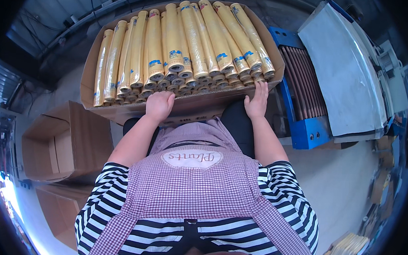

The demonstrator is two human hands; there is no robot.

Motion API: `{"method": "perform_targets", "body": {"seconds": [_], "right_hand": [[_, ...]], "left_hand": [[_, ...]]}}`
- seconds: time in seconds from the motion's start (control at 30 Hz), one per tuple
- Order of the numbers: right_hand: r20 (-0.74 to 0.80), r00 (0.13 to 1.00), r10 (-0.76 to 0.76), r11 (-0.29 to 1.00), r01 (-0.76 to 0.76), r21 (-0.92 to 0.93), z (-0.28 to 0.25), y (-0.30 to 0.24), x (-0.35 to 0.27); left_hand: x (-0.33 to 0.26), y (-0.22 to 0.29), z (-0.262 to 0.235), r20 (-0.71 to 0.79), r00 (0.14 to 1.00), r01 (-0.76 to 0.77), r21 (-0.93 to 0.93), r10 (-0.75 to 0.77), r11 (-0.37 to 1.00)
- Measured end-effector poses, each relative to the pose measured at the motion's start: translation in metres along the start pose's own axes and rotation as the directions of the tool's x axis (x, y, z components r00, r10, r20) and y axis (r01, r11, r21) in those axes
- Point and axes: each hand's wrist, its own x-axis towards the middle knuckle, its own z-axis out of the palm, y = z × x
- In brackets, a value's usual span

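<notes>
Before me a large cardboard box is filled with long yellow rolls in clear wrap, stacked in layers with their round ends toward me. My left hand is curled over the box's near rim, left of its middle, its fingers closed on the cardboard. Farther right, my right hand lies against the same rim close to the near right corner. Its fingers are stretched out and the thumb stands apart, touching the box by the roll ends.
Right of the box stands a blue metal frame with dark rods, beside a surface under a pale sheet. An open cardboard box sits at the left, with another carton below it. Flat stacked pieces lie at the lower right.
</notes>
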Motion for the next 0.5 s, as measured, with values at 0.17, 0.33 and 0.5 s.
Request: {"method": "perform_targets", "body": {"seconds": [0.17, 0.33, 0.5], "right_hand": [[0.015, 0.999, -0.052, 0.998, 0.052, 0.035, -0.005, 0.009, 0.000], [-0.018, 1.000, -0.017, 0.998, 0.018, 0.056, 0.001, 0.002, 0.000], [-0.030, 0.999, -0.036, 0.998, 0.037, 0.048, 0.003, 0.003, 0.000]], "left_hand": [[0.000, 0.001, -0.001, 0.032, 0.999, 0.020, 0.006, -0.020, 1.000], [0.002, 0.001, -0.002, 0.021, 1.000, 0.006, -0.058, -0.005, 0.998], [0.003, 0.001, -0.004, 0.026, 1.000, 0.000, -0.057, 0.002, 0.998]]}}
